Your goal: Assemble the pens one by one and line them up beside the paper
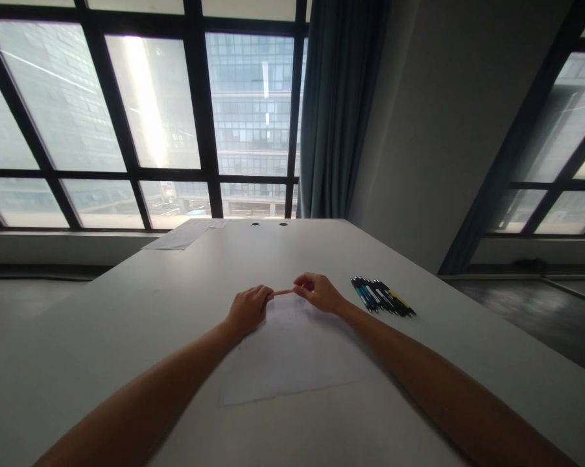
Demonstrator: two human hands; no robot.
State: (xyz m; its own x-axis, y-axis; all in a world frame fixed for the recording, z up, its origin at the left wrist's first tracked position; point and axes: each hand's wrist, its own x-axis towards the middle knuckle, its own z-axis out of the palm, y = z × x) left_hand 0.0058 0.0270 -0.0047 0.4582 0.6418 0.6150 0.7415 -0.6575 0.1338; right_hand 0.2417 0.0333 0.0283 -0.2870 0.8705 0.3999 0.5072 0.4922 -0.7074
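Between my two hands stretches a slim pinkish stick (283, 292), held roughly level; it is too small to tell its exact kind. My left hand (248, 307) is closed around its left end. The thumb and fingers of my right hand (322, 294) pinch its right end. Beneath and in front of both hands, a sheet of white paper (292, 363) lies flat on the table, with a few faint marks on it. Both ends of the stick are hidden by my fingers.
A row of several pens (382, 297), mostly black with some blue, green and yellow, lies to the right of my right hand. More papers (178, 238) rest at the far left edge of the white table (244, 253). Two dark round spots (283, 224) mark its far end.
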